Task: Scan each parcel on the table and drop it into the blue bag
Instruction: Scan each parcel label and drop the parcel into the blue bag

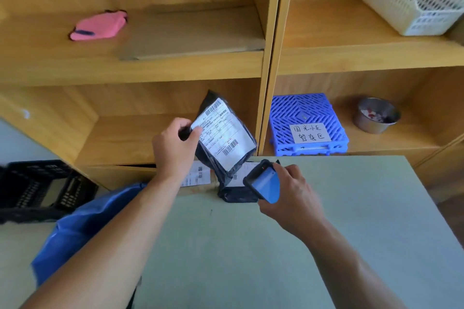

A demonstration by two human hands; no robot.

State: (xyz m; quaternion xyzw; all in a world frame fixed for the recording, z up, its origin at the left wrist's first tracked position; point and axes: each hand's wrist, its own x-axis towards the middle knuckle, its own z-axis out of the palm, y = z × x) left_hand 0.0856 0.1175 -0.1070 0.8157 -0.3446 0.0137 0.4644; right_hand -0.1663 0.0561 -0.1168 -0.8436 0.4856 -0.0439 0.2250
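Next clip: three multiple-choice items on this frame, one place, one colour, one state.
1. Where is the blue bag? A. left of the table B. on a shelf C. right of the table
2. The pouch on the upper shelf is: A. green B. pink C. yellow
3. The left hand is: A. open and idle B. flat on the table C. pinching a black parcel

Key: 1 A, it shows at the table's left edge; 2 B, plainly pink; 3 C, thumb and fingers pinch the parcel off the table, while the right hand grips the scanner.
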